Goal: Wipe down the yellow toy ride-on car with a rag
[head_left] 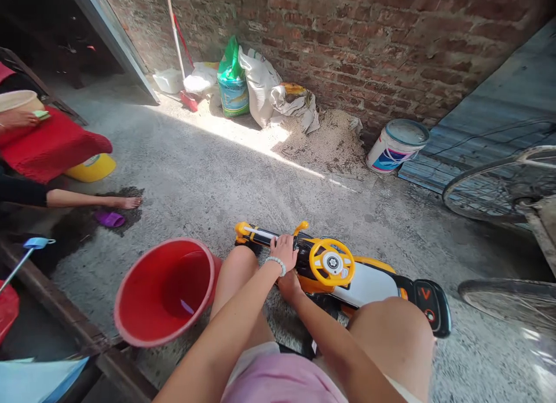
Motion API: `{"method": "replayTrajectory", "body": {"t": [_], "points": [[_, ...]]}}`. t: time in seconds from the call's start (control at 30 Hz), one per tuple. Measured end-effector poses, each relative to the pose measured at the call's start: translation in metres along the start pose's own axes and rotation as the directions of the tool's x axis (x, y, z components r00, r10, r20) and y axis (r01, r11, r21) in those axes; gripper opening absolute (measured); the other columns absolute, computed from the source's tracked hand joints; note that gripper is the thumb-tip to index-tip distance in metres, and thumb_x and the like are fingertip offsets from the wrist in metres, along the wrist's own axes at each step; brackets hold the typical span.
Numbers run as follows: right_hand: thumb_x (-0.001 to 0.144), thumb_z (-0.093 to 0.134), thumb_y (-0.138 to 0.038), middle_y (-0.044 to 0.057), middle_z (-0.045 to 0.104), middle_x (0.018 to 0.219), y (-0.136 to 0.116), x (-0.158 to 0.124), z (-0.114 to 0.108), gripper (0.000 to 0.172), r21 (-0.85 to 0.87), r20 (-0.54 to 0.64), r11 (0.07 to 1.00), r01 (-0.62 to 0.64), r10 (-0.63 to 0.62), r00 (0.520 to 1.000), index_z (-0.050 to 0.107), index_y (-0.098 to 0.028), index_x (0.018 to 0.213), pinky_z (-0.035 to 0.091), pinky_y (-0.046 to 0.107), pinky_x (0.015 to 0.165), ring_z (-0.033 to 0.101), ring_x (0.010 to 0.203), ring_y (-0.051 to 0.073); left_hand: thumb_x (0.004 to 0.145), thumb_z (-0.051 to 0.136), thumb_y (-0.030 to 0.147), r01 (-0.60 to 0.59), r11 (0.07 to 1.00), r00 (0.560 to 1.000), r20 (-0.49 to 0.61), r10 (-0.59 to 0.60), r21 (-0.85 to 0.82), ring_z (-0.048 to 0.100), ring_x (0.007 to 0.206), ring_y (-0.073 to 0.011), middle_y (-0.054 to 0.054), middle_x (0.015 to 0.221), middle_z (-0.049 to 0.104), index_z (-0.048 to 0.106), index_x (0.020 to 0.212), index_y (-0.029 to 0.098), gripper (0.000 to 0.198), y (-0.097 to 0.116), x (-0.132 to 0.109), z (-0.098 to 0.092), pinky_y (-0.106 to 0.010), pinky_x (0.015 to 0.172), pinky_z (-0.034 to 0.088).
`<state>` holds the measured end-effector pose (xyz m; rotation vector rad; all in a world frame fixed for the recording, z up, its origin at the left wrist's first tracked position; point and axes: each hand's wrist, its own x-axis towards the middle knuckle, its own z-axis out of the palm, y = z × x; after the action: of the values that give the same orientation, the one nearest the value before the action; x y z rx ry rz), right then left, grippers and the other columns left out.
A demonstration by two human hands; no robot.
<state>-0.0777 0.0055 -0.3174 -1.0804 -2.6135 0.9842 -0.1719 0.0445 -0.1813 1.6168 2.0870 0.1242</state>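
Bright sunlight streaks the shaded concrete floor (208, 165).

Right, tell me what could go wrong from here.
The red bucket, seemingly holding some water, stands right beside the left knee; a shift might tip or slosh it. The left hand and right hand crowd together at the front of the toy car, so they could bump. Another person's bare foot rests at a wet-looking patch; they might slip.

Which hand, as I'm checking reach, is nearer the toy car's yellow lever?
Left. The left hand is beside the yellow lever; the right hand is farther, down by the toy car.
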Motion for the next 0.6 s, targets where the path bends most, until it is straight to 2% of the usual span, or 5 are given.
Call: {"method": "replayTrajectory", "body": {"t": [0.23, 0.4, 0.5, 0.57, 0.6], "points": [[0.091, 0.045, -0.005, 0.014, 0.056, 0.155, 0.053, -0.089, -0.055, 0.059, -0.395, 0.066, 0.919, -0.012, 0.041, 0.997, 0.061, -0.021, 0.145, 0.042, 0.054, 0.116, 0.049, 0.143, 0.032, 0.1, 0.043, 0.03, 0.011, 1.0, 1.0, -0.02, -0.011, 0.018, 0.039, 0.15, -0.0287, -0.016, 0.155, 0.05, 0.048, 0.141, 0.019, 0.043, 0.002, 0.0, 0.0, -0.054, 0.128, 0.019], [0.077, 0.058, -0.005, 0.018, 0.065, 0.14, 0.07, -0.117, -0.076, 0.058, -0.143, -0.172, 0.923, -0.357, 0.332, 0.927, 0.069, -0.02, 0.132, 0.043, 0.051, 0.114, 0.058, 0.13, 0.035, 0.101, 0.042, 0.031, 0.014, 1.0, 1.0, -0.028, -0.013, 0.025, 0.037, 0.152, -0.0277, -0.016, 0.157, 0.049, 0.046, 0.144, 0.019, 0.045, 0.002, 0.0, 0.001, -0.054, 0.128, 0.019], [0.067, 0.066, -0.012, 0.016, 0.075, 0.102, 0.092, -0.127, -0.095, 0.029, 0.536, -0.273, 0.655, -0.533, 0.732, 0.624, 0.073, -0.017, 0.095, 0.053, 0.047, 0.1, 0.068, 0.105, 0.034, 0.1, 0.041, 0.031, 0.012, 1.0, 0.999, -0.03, -0.011, 0.029, 0.037, 0.152, -0.0277, -0.017, 0.158, 0.048, 0.045, 0.146, 0.019, 0.047, 0.0, 0.001, 0.002, -0.054, 0.128, 0.018], [0.069, 0.066, -0.022, 0.008, 0.07, 0.077, 0.114, -0.13, -0.117, 0.011, 0.824, -0.189, 0.363, -0.435, 0.9, 0.393, 0.063, -0.021, 0.079, 0.058, 0.047, 0.085, 0.07, 0.084, 0.03, 0.101, 0.041, 0.031, 0.012, 1.0, 0.999, -0.036, -0.011, 0.029, 0.038, 0.152, -0.0276, -0.017, 0.158, 0.048, 0.045, 0.146, 0.019, 0.047, -0.001, 0.003, 0.004, -0.054, 0.128, 0.018], [0.071, 0.064, -0.026, 0.005, 0.067, 0.072, 0.124, -0.129, -0.129, 0.009, 0.879, -0.167, 0.291, -0.378, 0.93, 0.326, 0.059, -0.023, 0.078, 0.06, 0.045, 0.079, 0.069, 0.078, 0.028, 0.101, 0.041, 0.031, 0.014, 1.0, 0.999, -0.042, -0.013, 0.027, 0.038, 0.151, -0.0275, -0.017, 0.157, 0.049, 0.045, 0.145, 0.019, 0.047, -0.001, 0.004, 0.005, -0.053, 0.128, 0.017]]}}
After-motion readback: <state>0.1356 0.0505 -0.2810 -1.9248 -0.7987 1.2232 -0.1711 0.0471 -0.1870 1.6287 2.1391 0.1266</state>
